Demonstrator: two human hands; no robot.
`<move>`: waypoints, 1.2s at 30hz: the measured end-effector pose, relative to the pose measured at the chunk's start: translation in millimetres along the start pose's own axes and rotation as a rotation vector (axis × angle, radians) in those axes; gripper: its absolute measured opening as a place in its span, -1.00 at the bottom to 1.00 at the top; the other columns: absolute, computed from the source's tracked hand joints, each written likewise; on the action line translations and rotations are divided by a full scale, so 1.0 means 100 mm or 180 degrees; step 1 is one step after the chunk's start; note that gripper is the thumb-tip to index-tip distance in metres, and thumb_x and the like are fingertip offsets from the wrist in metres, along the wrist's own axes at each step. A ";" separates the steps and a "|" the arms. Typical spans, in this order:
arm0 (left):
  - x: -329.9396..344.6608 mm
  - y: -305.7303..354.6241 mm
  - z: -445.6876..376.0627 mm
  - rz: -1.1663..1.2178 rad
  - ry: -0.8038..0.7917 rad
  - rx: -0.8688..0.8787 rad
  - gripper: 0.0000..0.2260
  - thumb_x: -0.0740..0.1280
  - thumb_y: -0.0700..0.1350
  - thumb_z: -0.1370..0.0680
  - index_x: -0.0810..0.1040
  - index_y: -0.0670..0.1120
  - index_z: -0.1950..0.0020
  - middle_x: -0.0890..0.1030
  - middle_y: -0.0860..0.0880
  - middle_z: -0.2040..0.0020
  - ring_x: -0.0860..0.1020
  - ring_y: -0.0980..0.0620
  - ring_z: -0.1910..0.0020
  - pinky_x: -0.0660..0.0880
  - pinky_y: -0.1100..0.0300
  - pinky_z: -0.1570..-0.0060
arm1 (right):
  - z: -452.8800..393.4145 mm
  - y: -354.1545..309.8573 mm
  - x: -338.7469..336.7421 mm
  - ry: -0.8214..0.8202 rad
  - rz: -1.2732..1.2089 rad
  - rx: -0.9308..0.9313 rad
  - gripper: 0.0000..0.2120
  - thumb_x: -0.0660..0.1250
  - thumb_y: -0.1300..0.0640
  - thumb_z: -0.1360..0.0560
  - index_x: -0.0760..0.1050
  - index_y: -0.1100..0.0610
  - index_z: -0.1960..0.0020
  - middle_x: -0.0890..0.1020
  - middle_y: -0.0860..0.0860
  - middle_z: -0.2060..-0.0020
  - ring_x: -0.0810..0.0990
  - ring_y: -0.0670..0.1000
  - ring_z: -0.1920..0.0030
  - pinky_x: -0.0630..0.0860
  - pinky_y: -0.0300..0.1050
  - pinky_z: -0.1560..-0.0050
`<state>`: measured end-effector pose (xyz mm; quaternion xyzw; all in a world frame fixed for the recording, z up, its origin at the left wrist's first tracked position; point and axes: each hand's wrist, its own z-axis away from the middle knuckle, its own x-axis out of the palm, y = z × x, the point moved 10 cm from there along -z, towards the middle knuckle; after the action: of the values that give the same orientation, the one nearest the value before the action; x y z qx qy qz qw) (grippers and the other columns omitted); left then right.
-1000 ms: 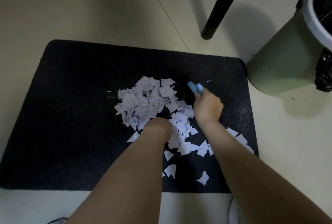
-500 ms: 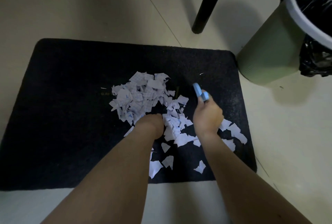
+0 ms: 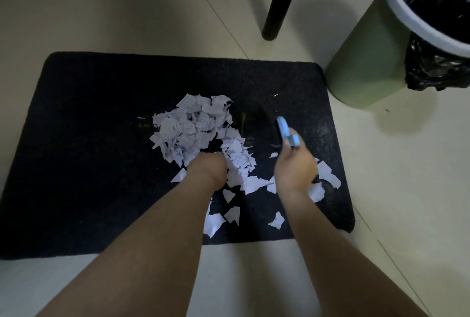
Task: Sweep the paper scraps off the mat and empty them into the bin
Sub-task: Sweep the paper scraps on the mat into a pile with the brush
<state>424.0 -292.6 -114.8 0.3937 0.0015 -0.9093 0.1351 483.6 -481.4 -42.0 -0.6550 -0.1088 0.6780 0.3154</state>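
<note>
Paper scraps heaped mid-mat, white, torn, blue-gridded. Left hand sits at the heap's near edge, fingers buried, grip unclear. Right hand grips a blue brush right of the heap.

Home floor: doormat, lined bin.

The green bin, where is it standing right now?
The green bin stands on the floor at the upper right of the head view, just past the black mat's far right corner.
</note>
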 end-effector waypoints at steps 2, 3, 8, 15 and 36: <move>0.07 0.01 0.02 -0.0109 -0.0107 -0.0025 -0.74 0.15 -0.29 -0.56 0.47 -0.25 -0.23 0.54 -0.19 -0.20 0.50 -0.13 -0.21 0.48 0.09 -0.13 | 0.00 0.14 -0.02 0.0022 0.0198 0.0178 -0.67 0.13 0.06 -0.62 0.41 -0.03 -0.37 0.64 0.08 0.15 0.49 0.05 0.24 0.28 -0.17 0.25; 0.12 0.03 0.03 -0.0167 -0.0187 0.0002 -0.75 0.16 -0.29 -0.56 0.49 -0.25 -0.20 0.55 -0.19 -0.20 0.51 -0.13 -0.20 0.48 0.09 -0.14 | 0.04 0.16 0.03 -0.0044 0.0272 0.0205 -0.66 0.13 0.06 -0.62 0.40 -0.02 -0.38 0.65 0.10 0.12 0.53 0.07 0.20 0.29 -0.16 0.23; 0.29 0.07 0.01 -0.0313 -0.0456 0.0104 -0.74 0.17 -0.28 -0.57 0.50 -0.23 -0.22 0.54 -0.18 -0.23 0.52 -0.11 -0.21 0.47 0.12 -0.14 | 0.36 -0.12 0.49 -0.0497 0.0135 0.0052 -0.63 0.18 0.10 -0.60 0.36 -0.03 -0.40 0.67 0.05 0.05 0.62 0.04 0.09 0.50 -0.12 0.14; 0.34 0.05 -0.03 -0.0274 -0.0696 0.0074 -0.73 0.15 -0.26 -0.57 0.53 -0.23 -0.21 0.58 -0.13 -0.07 0.55 -0.06 -0.12 0.48 0.13 -0.13 | 0.49 -0.59 0.45 -0.0563 -0.0520 -0.0414 -0.68 0.15 0.07 -0.61 0.43 -0.08 -0.34 0.67 0.04 0.14 0.60 -0.01 0.21 0.42 -0.22 0.21; 0.03 0.27 0.07 -0.0350 -0.0055 -0.0225 -0.72 0.18 -0.22 -0.57 0.47 -0.17 -0.26 0.50 -0.15 -0.25 0.39 -0.14 -0.30 0.43 0.07 -0.17 | 0.15 0.31 -0.19 0.0005 -0.0388 0.0282 -0.69 0.13 0.03 -0.61 0.48 -0.03 -0.30 0.44 -0.03 0.46 0.35 -0.08 0.45 0.24 -0.25 0.48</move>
<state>423.7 -319.6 -109.1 0.3801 0.0541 -0.9181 0.0987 459.0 -512.4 -42.5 -0.6331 -0.1181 0.6611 0.3848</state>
